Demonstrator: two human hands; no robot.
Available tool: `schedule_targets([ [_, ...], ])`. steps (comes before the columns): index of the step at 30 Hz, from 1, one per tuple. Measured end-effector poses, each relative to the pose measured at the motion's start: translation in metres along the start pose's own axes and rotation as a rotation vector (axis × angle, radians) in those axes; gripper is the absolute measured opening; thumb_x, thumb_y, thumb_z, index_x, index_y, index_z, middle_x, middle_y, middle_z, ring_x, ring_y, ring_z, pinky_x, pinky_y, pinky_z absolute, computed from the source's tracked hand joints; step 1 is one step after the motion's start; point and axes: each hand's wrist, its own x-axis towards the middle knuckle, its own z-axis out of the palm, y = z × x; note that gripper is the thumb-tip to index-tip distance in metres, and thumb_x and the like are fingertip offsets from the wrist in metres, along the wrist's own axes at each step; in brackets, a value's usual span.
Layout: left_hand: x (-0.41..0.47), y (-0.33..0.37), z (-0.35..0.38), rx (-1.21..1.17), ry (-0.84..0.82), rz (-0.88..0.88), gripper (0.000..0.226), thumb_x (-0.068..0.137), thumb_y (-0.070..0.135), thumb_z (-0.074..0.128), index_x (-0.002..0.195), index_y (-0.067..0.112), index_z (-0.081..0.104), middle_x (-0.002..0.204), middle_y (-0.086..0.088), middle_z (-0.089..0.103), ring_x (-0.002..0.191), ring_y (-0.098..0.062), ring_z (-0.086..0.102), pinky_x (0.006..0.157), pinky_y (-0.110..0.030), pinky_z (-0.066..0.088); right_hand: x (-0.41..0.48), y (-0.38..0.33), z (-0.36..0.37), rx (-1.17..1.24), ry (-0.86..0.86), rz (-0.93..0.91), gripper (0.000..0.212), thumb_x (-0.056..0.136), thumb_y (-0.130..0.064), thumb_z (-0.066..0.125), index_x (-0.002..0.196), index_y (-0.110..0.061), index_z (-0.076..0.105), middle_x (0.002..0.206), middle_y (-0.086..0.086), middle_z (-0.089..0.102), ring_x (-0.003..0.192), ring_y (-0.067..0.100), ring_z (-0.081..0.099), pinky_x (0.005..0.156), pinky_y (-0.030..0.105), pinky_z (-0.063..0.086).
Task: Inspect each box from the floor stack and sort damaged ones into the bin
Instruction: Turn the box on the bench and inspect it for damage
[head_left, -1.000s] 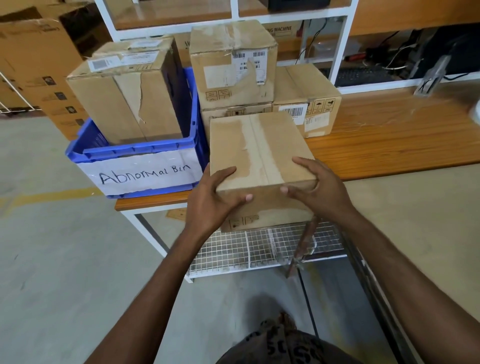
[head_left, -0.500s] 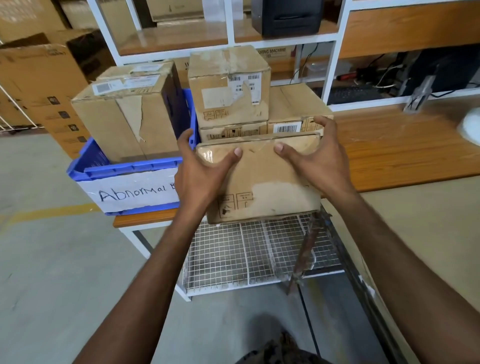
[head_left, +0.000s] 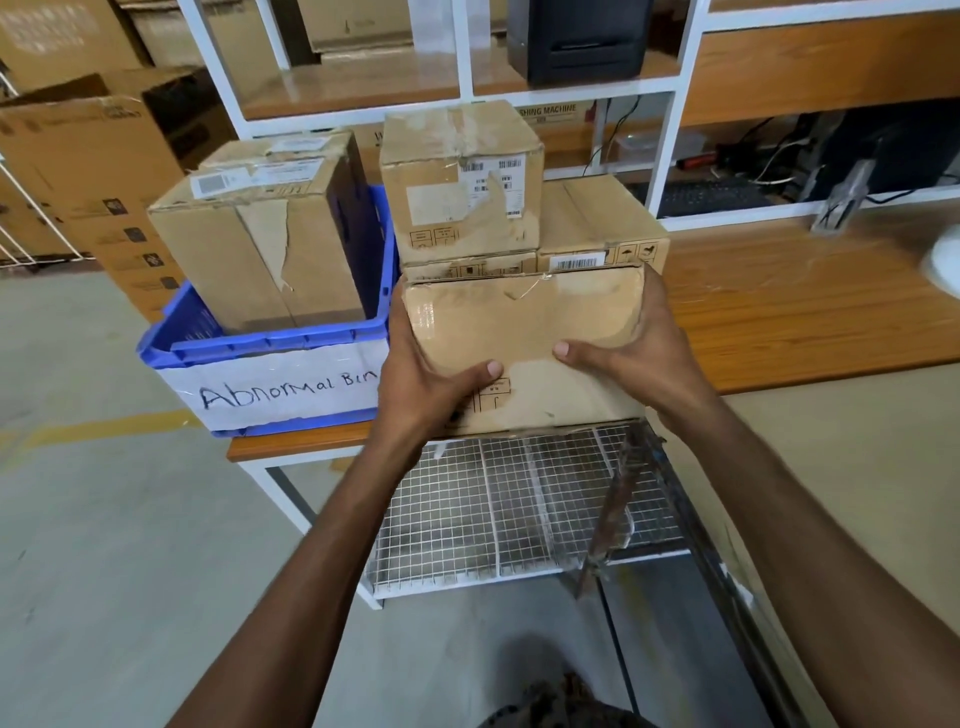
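I hold a brown cardboard box (head_left: 524, 332) in front of me, just above the near edge of the wooden table (head_left: 810, 317). My left hand (head_left: 421, 379) grips its left side, thumb across the facing panel. My right hand (head_left: 644, 353) grips its right side, thumb on the same panel. The box's top edge looks creased and its tape wrinkled. A blue bin (head_left: 270, 348) labelled "Abnormal Bin" stands at the left end of the table and holds a large box (head_left: 260, 244) with torn tape.
Behind the held box, a small box with torn labels (head_left: 460, 182) sits on two flat boxes (head_left: 602, 228). A wire mesh shelf (head_left: 519, 514) lies under the table. White shelving with a black printer (head_left: 576, 36) rises behind. Large cartons (head_left: 78, 156) stand at left on the concrete floor.
The box has been tipped so that another face turns toward me, and my hands have shifted from its top to its two sides. The view has moved closer to the table.
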Motion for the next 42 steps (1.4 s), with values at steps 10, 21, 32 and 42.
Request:
schedule_targets([
  [10,0.014,0.018,0.001,-0.040,0.178,-0.023,0.103,0.069,0.036,0.099,0.150,0.021,0.037,0.136,0.009,0.057,0.124,-0.010,0.058,0.107,-0.044,0.054,-0.002,-0.007,-0.003,0.067,-0.041,-0.074,0.115,0.066,-0.033,0.100,0.158,-0.036,0.031,0.131,-0.022,0.056,0.122,0.006,0.056,0.104,0.039,0.055],
  [21,0.018,0.015,-0.015,0.089,-0.115,0.157,0.140,0.064,0.022,0.102,0.168,0.034,0.009,0.159,0.017,0.043,0.139,-0.001,0.047,0.112,-0.034,0.050,0.000,0.000,-0.001,0.000,-0.046,-0.097,0.139,0.062,-0.033,0.102,0.163,-0.037,0.007,0.135,-0.022,0.048,0.132,0.015,0.049,0.111,0.049,0.050],
  [32,0.023,0.027,-0.024,0.007,-0.150,0.156,0.108,0.065,0.024,0.101,0.153,0.023,0.038,0.134,0.014,0.066,0.125,0.001,0.062,0.103,-0.029,0.056,0.010,-0.014,-0.016,-0.147,-0.137,-0.203,0.143,0.054,-0.058,0.099,0.165,-0.043,0.010,0.172,-0.014,0.017,0.156,0.013,0.024,0.126,0.050,0.031],
  [42,0.024,0.012,-0.017,0.124,0.013,0.251,0.113,0.070,0.049,0.094,0.164,0.027,0.035,0.157,0.019,0.047,0.135,0.016,0.044,0.111,-0.020,0.046,0.010,-0.021,-0.005,-0.203,0.022,-0.254,0.116,0.054,-0.073,0.085,0.157,-0.043,0.043,0.157,-0.013,0.044,0.142,0.008,0.042,0.118,0.039,0.043],
])
